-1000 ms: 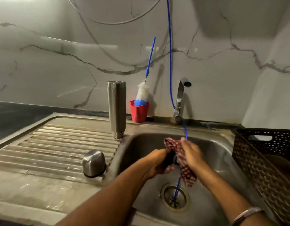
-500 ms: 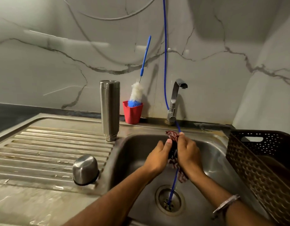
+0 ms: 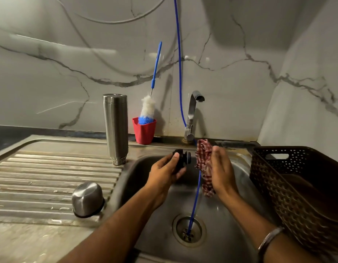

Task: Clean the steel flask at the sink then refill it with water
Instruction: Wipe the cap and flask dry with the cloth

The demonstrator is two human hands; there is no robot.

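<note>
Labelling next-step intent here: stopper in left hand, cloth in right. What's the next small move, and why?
Probably set the black stopper down on the drainboard by the steel cap. The left hand holds it apart from the checked cloth in the right hand, which suggests wiping is done. The flask stands inverted and is not yet refilled.

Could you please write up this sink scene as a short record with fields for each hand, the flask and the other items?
left hand: holds the black stopper over the sink
right hand: holds the checked cloth, apart from the stopper
steel flask: stands inverted at the draining board's back edge
steel cap: mouth down on the draining board
bottle brush: upright in the red cup
tap: no water visible
basket: right of the sink
</note>
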